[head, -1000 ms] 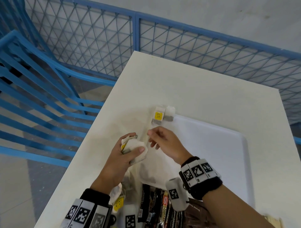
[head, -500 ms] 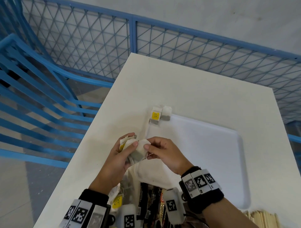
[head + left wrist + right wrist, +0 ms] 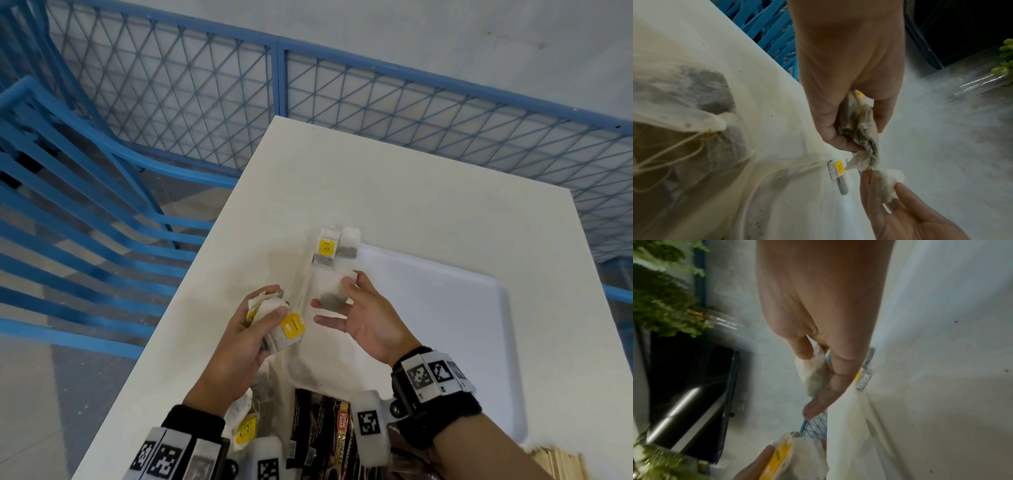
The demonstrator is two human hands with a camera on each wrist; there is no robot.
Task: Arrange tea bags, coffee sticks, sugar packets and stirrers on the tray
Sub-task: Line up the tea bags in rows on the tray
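My left hand (image 3: 270,305) grips a bunch of white tea bags (image 3: 277,329) with yellow tags, held above the table's left edge. My right hand (image 3: 334,294) pinches a single tea bag (image 3: 330,291) between thumb and fingers, just over the white tray's (image 3: 445,308) near-left part. Two tea bags (image 3: 337,246) lie side by side at the tray's far-left corner. In the left wrist view the crumpled bunch (image 3: 859,129) sits in the left hand (image 3: 865,141). The right wrist view shows the single tea bag (image 3: 816,376) in the right hand's (image 3: 813,374) pinch.
Dark coffee sticks (image 3: 329,435) and more tea bags (image 3: 246,425) lie at the near edge of the white table (image 3: 394,188). Wooden stirrers (image 3: 555,462) show at the bottom right. A blue mesh fence (image 3: 205,102) surrounds the table.
My right hand reached to the bunch in my left hand, took one tea bag from it, and has moved away to the right and farther out with it.
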